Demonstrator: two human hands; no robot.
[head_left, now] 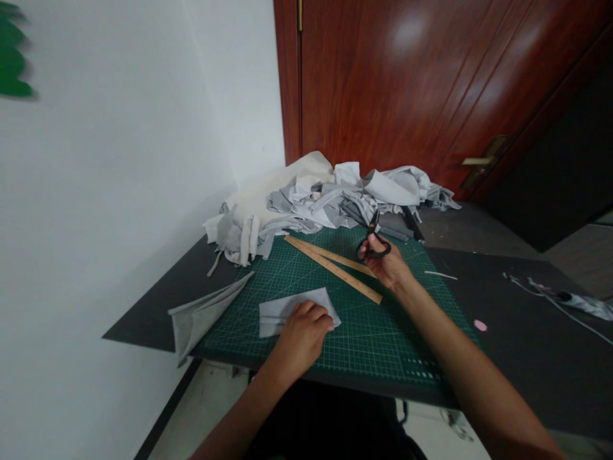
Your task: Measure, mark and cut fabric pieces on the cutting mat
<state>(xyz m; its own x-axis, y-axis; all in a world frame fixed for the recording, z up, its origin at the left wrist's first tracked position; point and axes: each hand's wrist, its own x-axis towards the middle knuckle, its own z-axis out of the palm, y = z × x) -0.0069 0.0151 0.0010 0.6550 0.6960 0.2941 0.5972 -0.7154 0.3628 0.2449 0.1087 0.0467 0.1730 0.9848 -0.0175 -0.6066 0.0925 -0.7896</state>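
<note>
A small folded piece of light grey fabric lies on the green cutting mat. My left hand rests on its right part, fingers curled together and pinching its edge. Above the mat, my right hand grips black scissors by the handles, with the blades pointing up and away from me. Two wooden rulers lie crossed between the scissors and the grey fabric, meeting near their far left ends. Another folded grey fabric sits at the mat's left edge and hangs partly over the table's front edge.
Grey and white cloth scraps are heaped at the back against the wall and the wooden door. On the dark table at the right are a pink piece, a white strip and a cord with patterned cloth.
</note>
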